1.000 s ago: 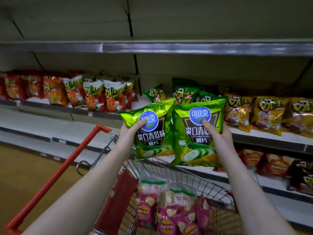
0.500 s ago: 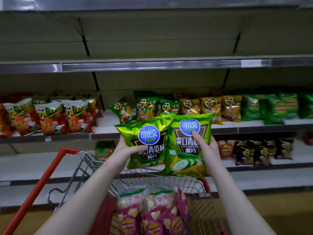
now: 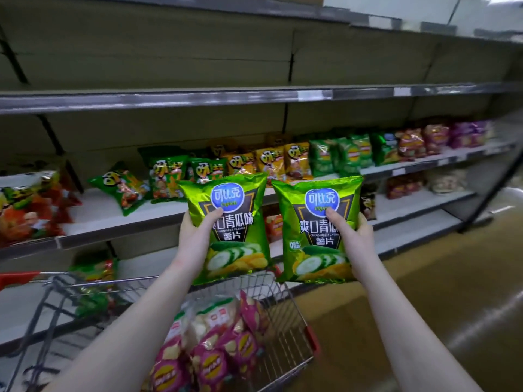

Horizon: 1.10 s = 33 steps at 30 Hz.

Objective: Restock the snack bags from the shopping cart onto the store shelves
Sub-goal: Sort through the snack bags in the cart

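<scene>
Holding one green cucumber-chip bag in each hand, I have them both up in front of me, above the cart (image 3: 285,315) and short of the shelf (image 3: 96,213). My left hand (image 3: 195,234) grips the left bag (image 3: 240,250) by its left edge, thumb across the front and fingers behind. My right hand (image 3: 356,239) grips the right bag (image 3: 308,244) the same way by its right edge, thumb on the front, fingertips curled round the side. The two bags hang upright, side by side, just apart.

What worries me from here is the grip. Each bag is held by one edge only, and the foil looks slick and puffed with air, so one could slide out and drop among the pink bags (image 3: 209,360) in the cart or onto the floor. Squeezing harder to stop that would likely crush the chips.

The shelf is the other risk. The yellow bags (image 3: 271,162) and green bags (image 3: 339,155) stand loosely in their row, and one bag (image 3: 121,188) already lies tipped over. Pushing mine in fast, both at once, could knock neighbours down or shove them backward. I cannot tell from here which gap is meant for this flavour, so misplacing them is possible too. The cart sits between me and the shelf, so a long reach may weaken my hold.
</scene>
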Motion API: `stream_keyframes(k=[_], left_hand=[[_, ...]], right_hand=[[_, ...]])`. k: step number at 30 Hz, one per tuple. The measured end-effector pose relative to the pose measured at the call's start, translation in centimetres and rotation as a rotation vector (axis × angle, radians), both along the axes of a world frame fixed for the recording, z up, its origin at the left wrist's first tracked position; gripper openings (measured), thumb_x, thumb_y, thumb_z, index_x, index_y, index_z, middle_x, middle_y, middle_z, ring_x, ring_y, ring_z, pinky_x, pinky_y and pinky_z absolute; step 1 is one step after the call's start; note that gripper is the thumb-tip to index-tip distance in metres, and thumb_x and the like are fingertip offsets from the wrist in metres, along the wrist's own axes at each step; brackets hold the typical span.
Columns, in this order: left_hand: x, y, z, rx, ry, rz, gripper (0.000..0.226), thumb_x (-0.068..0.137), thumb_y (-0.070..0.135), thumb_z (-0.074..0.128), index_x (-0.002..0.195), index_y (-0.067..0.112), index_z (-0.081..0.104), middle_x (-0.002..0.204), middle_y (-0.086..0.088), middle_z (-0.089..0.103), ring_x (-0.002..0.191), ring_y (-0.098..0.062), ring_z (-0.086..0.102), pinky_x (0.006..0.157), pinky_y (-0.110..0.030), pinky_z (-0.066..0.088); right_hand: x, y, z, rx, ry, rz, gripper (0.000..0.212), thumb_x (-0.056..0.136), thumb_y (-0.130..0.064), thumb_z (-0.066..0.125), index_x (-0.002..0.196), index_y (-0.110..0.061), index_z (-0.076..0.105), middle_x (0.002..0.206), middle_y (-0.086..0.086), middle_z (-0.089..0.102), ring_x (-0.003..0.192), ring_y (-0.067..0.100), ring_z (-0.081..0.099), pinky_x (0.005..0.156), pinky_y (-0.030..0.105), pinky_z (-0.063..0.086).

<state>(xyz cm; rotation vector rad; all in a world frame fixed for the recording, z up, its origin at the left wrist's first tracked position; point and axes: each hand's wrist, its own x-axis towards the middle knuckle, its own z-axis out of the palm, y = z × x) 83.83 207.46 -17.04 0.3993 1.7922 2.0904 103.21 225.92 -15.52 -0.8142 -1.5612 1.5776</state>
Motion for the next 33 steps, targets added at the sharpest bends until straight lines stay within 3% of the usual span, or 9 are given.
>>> stream_keyframes(k=[5,9,11,13,18,23,28,30,33], left_hand=[[1.9,2.0,-0.7,-0.033,-0.016,-0.015,0.075,0.066,0.059,0.070,0.129,0.020,0.054,0.120,-0.001,0.067,0.109,-0.020,0.062,0.101,-0.044,0.045],[2.5,3.9,-1.4,-0.012,-0.115,0.032,0.056,0.086,0.055,0.058,0.125,0.013,0.055,0.112,-0.006,0.069,0.097,-0.018,0.065,0.073,-0.028,0.048],[2.5,4.7,-1.2,-0.013,-0.135,0.030,0.062,0.082,0.061,0.059,0.122,0.013,0.056,0.108,-0.005,0.070,0.093,-0.017,0.067,0.071,-0.027,0.048],[2.7,5.5,-1.0,-0.010,-0.130,0.014,0.050,0.087,0.053,0.059,0.118,0.014,0.059,0.102,-0.005,0.072,0.089,-0.017,0.068,0.070,-0.028,0.049],[4.6,8.1,-1.5,-0.009,-0.153,-0.040,0.037,0.090,0.043,0.057,0.114,0.013,0.060,0.093,-0.006,0.074,0.083,-0.020,0.070,0.065,-0.030,0.052],[6.5,9.0,-3.2,-0.006,-0.200,-0.025,0.048,0.089,0.046,0.057,0.124,0.013,0.056,0.100,-0.006,0.073,0.087,-0.019,0.070,0.065,-0.029,0.052],[6.5,6.5,-4.3,-0.054,-0.233,0.059,0.058,0.089,0.050,0.054,0.129,0.009,0.053,0.098,-0.005,0.072,0.070,-0.007,0.069,0.050,-0.017,0.048],[6.4,5.1,-4.4,-0.071,-0.238,0.095,0.065,0.087,0.056,0.053,0.131,0.009,0.051,0.100,-0.005,0.072,0.074,-0.008,0.069,0.053,-0.018,0.047],[6.0,2.9,-4.6,-0.066,-0.229,0.161,0.082,0.072,0.071,0.060,0.130,0.013,0.053,0.106,-0.005,0.072,0.091,-0.016,0.070,0.064,-0.025,0.048]], right_hand=[[1.8,2.1,0.7,0.026,0.024,-0.015,0.024,0.082,-0.027,0.071,0.102,-0.027,0.057,0.107,0.003,0.069,0.095,0.017,0.067,0.076,0.031,0.054],[2.2,4.2,0.4,0.041,0.008,0.000,0.047,0.076,-0.036,0.075,0.115,-0.020,0.055,0.111,0.003,0.067,0.097,0.016,0.066,0.075,0.029,0.052],[2.8,5.2,0.1,0.064,-0.008,-0.002,0.056,0.064,-0.047,0.081,0.109,-0.024,0.059,0.107,0.002,0.070,0.097,0.018,0.067,0.078,0.035,0.055],[3.4,6.1,0.1,0.092,-0.028,-0.007,0.062,0.055,-0.053,0.078,0.108,-0.027,0.059,0.106,0.001,0.070,0.097,0.019,0.067,0.079,0.037,0.055],[4.7,7.9,-0.7,0.109,-0.055,-0.025,0.095,0.053,-0.058,0.075,0.133,-0.016,0.048,0.120,0.002,0.063,0.109,0.019,0.060,0.093,0.041,0.050],[5.1,8.4,-2.7,0.054,-0.015,-0.004,0.085,0.055,-0.054,0.082,0.124,-0.015,0.053,0.110,0.002,0.066,0.102,0.020,0.064,0.077,0.031,0.054],[3.1,7.0,-4.0,0.007,0.010,0.109,0.064,0.067,-0.042,0.077,0.120,-0.020,0.051,0.108,0.001,0.065,0.098,0.017,0.064,0.075,0.030,0.052],[2.0,6.5,-4.5,-0.006,0.008,0.153,0.058,0.072,-0.036,0.076,0.122,-0.020,0.049,0.108,-0.001,0.064,0.098,0.013,0.062,0.074,0.027,0.051],[0.0,5.5,-5.2,-0.005,-0.009,0.206,0.082,0.060,-0.053,0.079,0.127,-0.018,0.048,0.115,0.000,0.063,0.106,0.019,0.061,0.087,0.037,0.051]])
